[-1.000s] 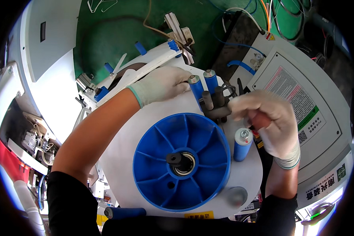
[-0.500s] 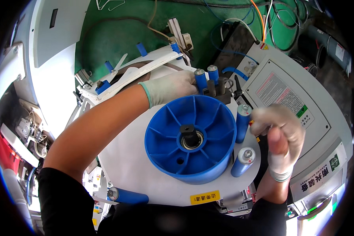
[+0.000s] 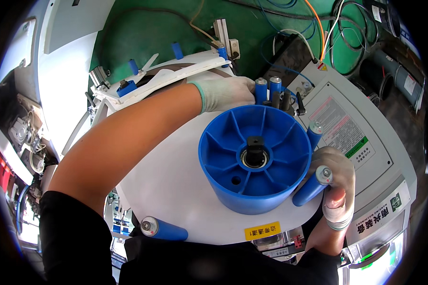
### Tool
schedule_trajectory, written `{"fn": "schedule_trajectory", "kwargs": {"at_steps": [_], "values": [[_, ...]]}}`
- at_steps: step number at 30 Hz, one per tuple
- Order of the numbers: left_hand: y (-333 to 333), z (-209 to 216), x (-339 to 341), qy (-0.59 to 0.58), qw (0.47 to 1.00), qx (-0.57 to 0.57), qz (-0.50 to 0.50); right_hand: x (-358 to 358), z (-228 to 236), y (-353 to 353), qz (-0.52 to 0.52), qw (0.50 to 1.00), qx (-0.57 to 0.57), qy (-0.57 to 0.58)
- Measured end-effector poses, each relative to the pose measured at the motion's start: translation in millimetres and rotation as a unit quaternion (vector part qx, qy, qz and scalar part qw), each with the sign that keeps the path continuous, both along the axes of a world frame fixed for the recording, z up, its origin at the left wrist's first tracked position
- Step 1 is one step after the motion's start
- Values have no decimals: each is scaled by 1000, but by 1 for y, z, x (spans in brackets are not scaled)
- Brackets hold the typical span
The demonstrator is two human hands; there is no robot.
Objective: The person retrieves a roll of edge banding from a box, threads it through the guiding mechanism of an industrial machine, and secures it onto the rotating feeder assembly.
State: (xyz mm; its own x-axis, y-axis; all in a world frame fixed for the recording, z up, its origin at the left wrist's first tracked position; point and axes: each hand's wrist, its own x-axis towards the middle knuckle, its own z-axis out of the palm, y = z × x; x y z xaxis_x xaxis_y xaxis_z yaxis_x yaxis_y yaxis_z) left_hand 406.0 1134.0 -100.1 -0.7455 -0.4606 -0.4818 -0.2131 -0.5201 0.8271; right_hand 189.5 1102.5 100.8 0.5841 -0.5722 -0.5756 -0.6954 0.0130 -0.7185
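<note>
Since a second ago the right hand (image 3: 336, 190) has dropped from above the blue spoked reel (image 3: 254, 156) to its lower right, fingers curled behind a blue roller (image 3: 311, 187); actual grip unclear. The left hand (image 3: 226, 93) stays above the reel, fingertips at two upright rollers (image 3: 267, 90). The reel sits on a white round plate (image 3: 176, 185) over green floor (image 3: 142, 33).

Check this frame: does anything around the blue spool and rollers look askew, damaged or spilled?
Nothing stands out. The blue spool sits squarely on the white plate, the blue rollers look intact, the left hand rests by the upper rollers, and the right hand is beside the spool. No spill shows.
</note>
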Motion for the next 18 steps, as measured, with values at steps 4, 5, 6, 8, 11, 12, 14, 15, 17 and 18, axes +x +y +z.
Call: {"fn": "schedule_trajectory", "kwargs": {"at_steps": [4, 5, 6, 8, 11, 12, 14, 15, 17, 18], "values": [[-2, -10, -6, -69, 997, 20, -37, 1, 1, -1, -1, 999, 33, -32], [-4, -18, -6, -108, 991, -24, -71, 3, 2, -3, -1, 998, 44, -46], [2, -32, -7, -135, 988, -34, -65, 5, 2, -2, -30, 997, 55, -48], [16, -55, -11, -186, 980, -55, -54, 5, 1, 3, -92, 992, 77, -49], [21, -46, -11, -148, 986, -53, -47, -5, 1, 26, -309, 948, 64, -46], [24, -45, -11, -141, 988, -44, -40, -9, -2, 21, -288, 955, 31, -64], [26, -44, -9, -126, 991, -30, -26, -4, -1, 23, -317, 944, -9, -89], [28, -42, -8, -105, 994, -6, -6, -1, 0, 23, -331, 938, -29, -102], [24, -22, -2, -62, 997, 41, 30, 1, 8, 22, -254, 957, -103, -91], [19, -12, 1, -59, 997, 43, 18, 3, 15, 22, -198, 968, -143, -66]]}}
